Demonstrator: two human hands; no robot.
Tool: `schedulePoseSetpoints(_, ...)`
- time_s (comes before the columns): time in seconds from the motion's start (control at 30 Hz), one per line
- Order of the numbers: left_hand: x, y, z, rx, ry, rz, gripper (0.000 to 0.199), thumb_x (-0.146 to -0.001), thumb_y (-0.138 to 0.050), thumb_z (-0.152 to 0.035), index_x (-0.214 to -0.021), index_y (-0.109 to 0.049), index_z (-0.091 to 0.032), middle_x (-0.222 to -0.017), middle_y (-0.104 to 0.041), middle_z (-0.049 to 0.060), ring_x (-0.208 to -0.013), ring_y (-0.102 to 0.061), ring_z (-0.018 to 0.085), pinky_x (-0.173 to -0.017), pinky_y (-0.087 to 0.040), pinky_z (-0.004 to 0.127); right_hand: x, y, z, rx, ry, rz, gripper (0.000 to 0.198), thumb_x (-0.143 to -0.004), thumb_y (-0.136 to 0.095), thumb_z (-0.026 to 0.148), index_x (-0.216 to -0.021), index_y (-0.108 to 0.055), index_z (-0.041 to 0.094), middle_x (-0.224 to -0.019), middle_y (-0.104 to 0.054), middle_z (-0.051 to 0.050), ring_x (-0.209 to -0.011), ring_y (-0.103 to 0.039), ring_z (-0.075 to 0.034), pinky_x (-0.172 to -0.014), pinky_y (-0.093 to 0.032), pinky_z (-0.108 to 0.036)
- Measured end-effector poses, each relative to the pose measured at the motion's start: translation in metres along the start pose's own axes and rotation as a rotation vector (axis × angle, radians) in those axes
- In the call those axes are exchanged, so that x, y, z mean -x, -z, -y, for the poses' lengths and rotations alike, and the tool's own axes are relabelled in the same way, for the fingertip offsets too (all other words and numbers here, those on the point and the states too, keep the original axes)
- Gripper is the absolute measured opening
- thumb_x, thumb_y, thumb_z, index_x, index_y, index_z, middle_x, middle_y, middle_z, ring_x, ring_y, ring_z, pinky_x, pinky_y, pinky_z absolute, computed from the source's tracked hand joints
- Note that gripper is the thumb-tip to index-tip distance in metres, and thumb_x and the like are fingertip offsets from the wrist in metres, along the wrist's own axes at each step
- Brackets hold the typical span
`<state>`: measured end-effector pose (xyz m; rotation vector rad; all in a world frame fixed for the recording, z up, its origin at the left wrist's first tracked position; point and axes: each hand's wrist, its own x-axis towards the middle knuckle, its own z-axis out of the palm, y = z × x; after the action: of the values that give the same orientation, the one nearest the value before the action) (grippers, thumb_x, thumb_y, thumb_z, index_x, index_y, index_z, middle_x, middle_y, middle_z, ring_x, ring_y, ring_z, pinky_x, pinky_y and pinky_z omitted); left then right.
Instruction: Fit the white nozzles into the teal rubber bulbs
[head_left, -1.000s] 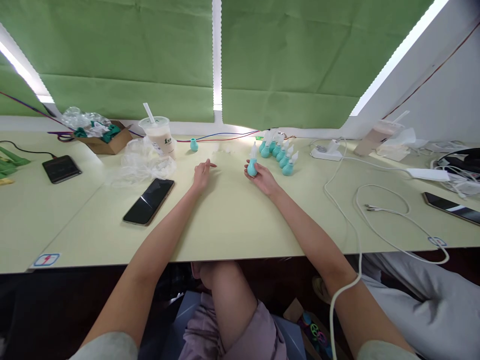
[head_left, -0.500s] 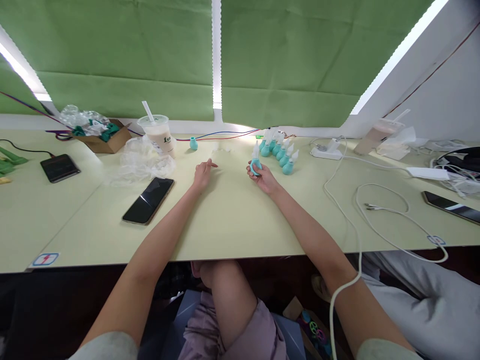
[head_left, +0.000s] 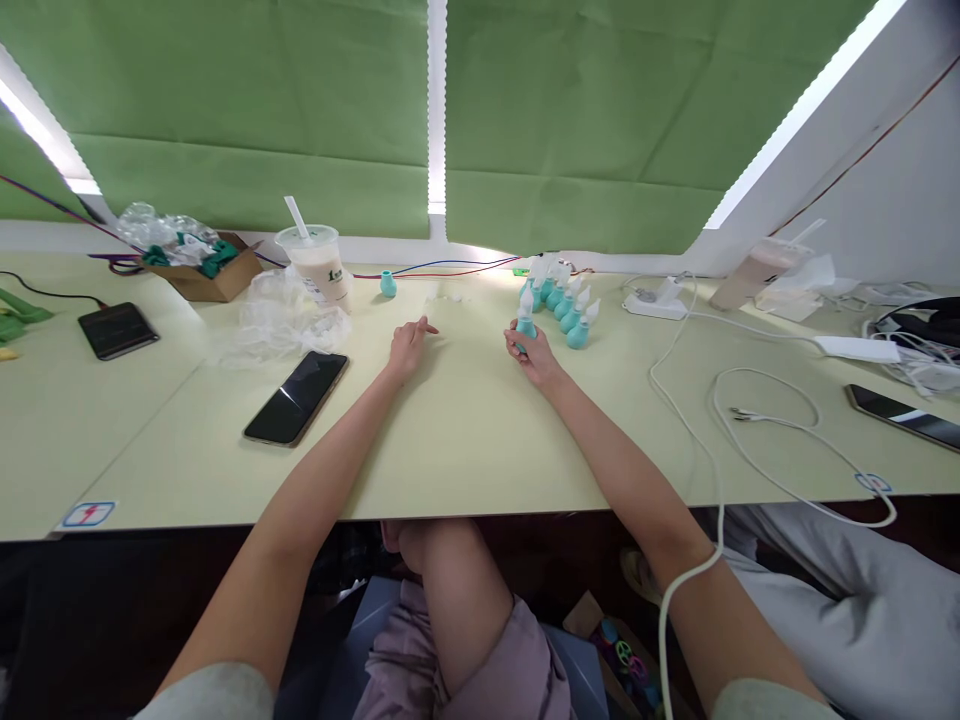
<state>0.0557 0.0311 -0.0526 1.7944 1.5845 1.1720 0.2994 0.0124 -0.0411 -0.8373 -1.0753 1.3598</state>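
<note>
My right hand (head_left: 534,358) is wrapped round a teal bulb syringe (head_left: 526,328) with its white nozzle pointing up. Just beyond and to the right of that hand, several more teal bulb syringes with white tips (head_left: 577,334) stand in rows. On the tabletop rests my left hand (head_left: 409,348), loosely bent with a finger stretched out to the right and nothing visible in it. Further back, past the left hand, a lone teal bulb (head_left: 388,285) without a nozzle stands upright. Small translucent pieces (head_left: 448,294) lie to the right of that bulb.
A smartphone (head_left: 297,398), a crumpled plastic bag (head_left: 274,325) and a drink cup (head_left: 315,265) are on the left, near a cardboard box (head_left: 217,282). White cable (head_left: 701,440) crosses the right side, near a power strip (head_left: 655,303). Another person's leg (head_left: 847,600) shows at lower right.
My right hand has moved slightly right with the bulb syringe, closer to the standing rows. My left hand stays nearly in place.
</note>
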Motion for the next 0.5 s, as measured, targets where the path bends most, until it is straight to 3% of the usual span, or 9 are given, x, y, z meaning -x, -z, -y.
schedulePoseSetpoints(0.13,0.0013,0.0007,-0.0026,-0.048,0.011,0.045,0.068,-0.092,-0.016,-0.061,-0.092,-0.072,-0.022,-0.098,-0.061,0.011,-0.112,-0.045,0.030,-0.103,-0.030,0.045,0.0025,-0.0025,0.0013,0.041,-0.023,0.044,0.035,-0.067,-0.069,0.044,-0.085,-0.048,0.023,-0.070,-0.058,0.004,-0.047,-0.047,-0.006,-0.040,-0.027,-0.019)
schedulePoseSetpoints(0.23,0.0012,0.0008,-0.0034,-0.059,0.005,0.048,0.066,-0.093,-0.017,-0.058,-0.092,-0.072,-0.022,-0.097,-0.060,0.012,-0.112,-0.045,0.031,-0.103,-0.030,0.046,0.0041,-0.0072,0.0011,0.067,-0.018,0.034,0.039,-0.067,-0.069,0.050,-0.082,-0.044,0.024,-0.075,-0.059,0.003,-0.051,-0.050,-0.007,-0.041,-0.030,-0.020)
schedulePoseSetpoints(0.4,0.0009,0.0001,-0.0029,-0.036,0.000,0.045,0.062,-0.093,-0.021,-0.058,-0.090,-0.072,-0.022,-0.085,-0.059,0.011,-0.106,-0.049,0.030,-0.100,-0.034,0.045,0.0020,-0.0069,0.0031,0.099,0.006,-0.072,0.039,-0.065,-0.071,0.040,-0.077,-0.038,0.024,-0.065,-0.054,0.006,-0.049,-0.043,-0.005,-0.040,-0.023,-0.018)
schedulePoseSetpoints(0.5,0.0015,0.0000,-0.0032,-0.033,0.004,0.043,0.063,-0.092,-0.021,-0.059,-0.090,-0.072,-0.022,-0.085,-0.058,0.010,-0.108,-0.049,0.029,-0.100,-0.034,0.045,-0.0004,-0.0014,0.0048,0.060,-0.070,-0.027,0.035,-0.071,-0.062,0.044,-0.078,-0.035,0.025,-0.057,-0.050,0.009,-0.039,-0.032,-0.004,-0.039,-0.017,-0.019)
